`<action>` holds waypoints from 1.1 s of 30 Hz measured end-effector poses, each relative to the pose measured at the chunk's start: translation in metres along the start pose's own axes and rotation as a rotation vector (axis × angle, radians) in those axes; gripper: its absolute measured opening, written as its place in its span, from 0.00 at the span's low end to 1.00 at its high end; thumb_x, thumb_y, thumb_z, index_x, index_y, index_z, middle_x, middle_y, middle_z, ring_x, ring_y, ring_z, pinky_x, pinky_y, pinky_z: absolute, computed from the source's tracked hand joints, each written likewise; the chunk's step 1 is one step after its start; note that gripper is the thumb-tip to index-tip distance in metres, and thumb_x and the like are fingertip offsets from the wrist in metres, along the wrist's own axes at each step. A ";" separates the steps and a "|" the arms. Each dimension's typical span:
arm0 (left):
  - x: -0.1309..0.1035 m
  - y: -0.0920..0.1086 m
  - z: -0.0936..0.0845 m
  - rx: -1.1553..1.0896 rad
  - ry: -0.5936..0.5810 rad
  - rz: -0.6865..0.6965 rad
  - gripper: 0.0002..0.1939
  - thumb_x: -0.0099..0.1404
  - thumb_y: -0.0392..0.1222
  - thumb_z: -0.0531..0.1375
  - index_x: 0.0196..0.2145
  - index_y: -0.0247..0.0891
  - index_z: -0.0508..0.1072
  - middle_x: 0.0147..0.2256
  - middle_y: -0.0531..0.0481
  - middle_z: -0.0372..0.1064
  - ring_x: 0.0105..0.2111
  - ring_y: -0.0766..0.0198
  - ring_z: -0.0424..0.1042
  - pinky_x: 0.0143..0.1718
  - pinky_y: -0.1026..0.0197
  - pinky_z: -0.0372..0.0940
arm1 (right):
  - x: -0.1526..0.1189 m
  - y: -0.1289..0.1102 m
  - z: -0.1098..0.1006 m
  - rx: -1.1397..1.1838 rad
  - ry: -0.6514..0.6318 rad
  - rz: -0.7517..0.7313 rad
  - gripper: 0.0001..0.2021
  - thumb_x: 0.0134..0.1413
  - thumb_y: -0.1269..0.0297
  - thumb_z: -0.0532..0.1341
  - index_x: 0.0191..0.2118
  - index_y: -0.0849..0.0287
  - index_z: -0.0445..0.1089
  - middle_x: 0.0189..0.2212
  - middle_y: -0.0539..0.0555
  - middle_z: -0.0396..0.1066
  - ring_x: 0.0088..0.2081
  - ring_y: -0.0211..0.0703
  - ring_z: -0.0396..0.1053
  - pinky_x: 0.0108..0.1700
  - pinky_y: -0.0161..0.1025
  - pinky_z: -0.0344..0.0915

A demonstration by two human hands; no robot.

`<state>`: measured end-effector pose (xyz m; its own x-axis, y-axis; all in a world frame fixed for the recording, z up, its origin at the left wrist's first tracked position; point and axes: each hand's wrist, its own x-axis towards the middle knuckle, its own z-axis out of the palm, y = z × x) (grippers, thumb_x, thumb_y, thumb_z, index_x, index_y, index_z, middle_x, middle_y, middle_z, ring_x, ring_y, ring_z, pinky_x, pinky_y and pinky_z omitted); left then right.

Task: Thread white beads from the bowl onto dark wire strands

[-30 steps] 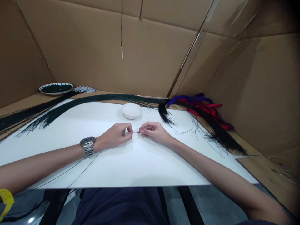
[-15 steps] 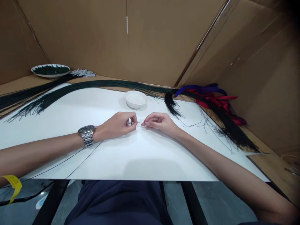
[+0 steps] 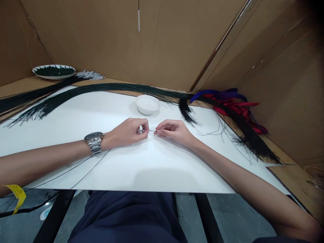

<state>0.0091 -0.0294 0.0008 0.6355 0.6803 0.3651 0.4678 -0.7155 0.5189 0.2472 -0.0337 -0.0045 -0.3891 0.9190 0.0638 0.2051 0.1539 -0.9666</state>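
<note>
Over the middle of the white board (image 3: 162,165), my left hand (image 3: 130,132) pinches a thin dark cord (image 3: 152,130); small pale beads (image 3: 140,131) show inside its curled fingers. My right hand (image 3: 174,131) pinches the same cord a short way to the right, thumb against fingertips. The cord runs straight across the gap between both hands. Long tails of dark cord (image 3: 92,169) trail from under my left wrist to the board's front edge. Just beyond my hands stands a white bowl (image 3: 159,107) with small white bits in it, too small to tell apart.
A bundle of dark cords (image 3: 111,87) lies along the back. Behind it at left are a plate (image 3: 35,72) of dark green pieces and beaded strand ends (image 3: 91,75). Red ribbon (image 3: 243,113) and purple ribbon (image 3: 220,92) lie at right. A beaded strand (image 3: 139,21) hangs before the cardboard wall.
The view has tilted slightly, so everything sits a little higher. Both hands keep their pinch on the cord, with hardly any shift between them.
</note>
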 end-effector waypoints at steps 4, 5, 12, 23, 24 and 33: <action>-0.001 0.001 -0.001 -0.010 0.002 0.000 0.02 0.63 0.35 0.58 0.33 0.37 0.72 0.25 0.57 0.69 0.24 0.71 0.64 0.29 0.66 0.57 | 0.000 -0.001 -0.001 0.025 -0.010 -0.007 0.12 0.46 0.58 0.72 0.34 0.60 0.77 0.32 0.55 0.80 0.33 0.42 0.76 0.39 0.40 0.71; -0.001 0.001 -0.001 -0.012 0.004 0.003 0.02 0.63 0.35 0.58 0.33 0.37 0.72 0.25 0.57 0.68 0.24 0.71 0.64 0.29 0.66 0.57 | 0.000 -0.001 -0.001 0.029 -0.016 -0.008 0.12 0.47 0.58 0.72 0.34 0.59 0.77 0.32 0.55 0.80 0.32 0.41 0.76 0.39 0.40 0.71; -0.002 -0.002 0.000 -0.012 0.008 0.016 0.02 0.63 0.34 0.58 0.33 0.36 0.71 0.26 0.56 0.69 0.24 0.71 0.64 0.29 0.66 0.57 | 0.001 0.001 -0.003 0.024 -0.038 -0.014 0.11 0.47 0.59 0.72 0.35 0.60 0.77 0.33 0.55 0.80 0.31 0.40 0.75 0.38 0.39 0.70; -0.001 -0.001 0.001 -0.015 0.014 0.019 0.02 0.63 0.34 0.58 0.33 0.37 0.72 0.25 0.56 0.69 0.23 0.71 0.64 0.29 0.65 0.57 | 0.001 0.003 -0.004 0.035 -0.044 -0.025 0.12 0.48 0.58 0.72 0.35 0.60 0.77 0.33 0.55 0.80 0.31 0.39 0.74 0.38 0.39 0.70; -0.001 -0.001 0.001 -0.015 0.014 0.018 0.02 0.63 0.34 0.58 0.33 0.37 0.72 0.25 0.56 0.69 0.23 0.71 0.64 0.29 0.65 0.57 | 0.001 0.002 -0.004 0.030 -0.040 -0.024 0.12 0.47 0.58 0.72 0.35 0.59 0.77 0.33 0.55 0.80 0.31 0.40 0.74 0.38 0.39 0.70; -0.002 -0.001 0.000 -0.017 0.005 0.022 0.03 0.62 0.34 0.58 0.32 0.37 0.71 0.26 0.56 0.69 0.24 0.70 0.64 0.29 0.65 0.57 | -0.001 0.000 0.002 -0.035 0.012 -0.035 0.07 0.50 0.62 0.69 0.35 0.59 0.76 0.32 0.54 0.80 0.33 0.41 0.75 0.38 0.39 0.68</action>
<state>0.0079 -0.0298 -0.0006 0.6424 0.6650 0.3808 0.4433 -0.7279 0.5232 0.2460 -0.0356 -0.0048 -0.3860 0.9170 0.1001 0.2233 0.1982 -0.9544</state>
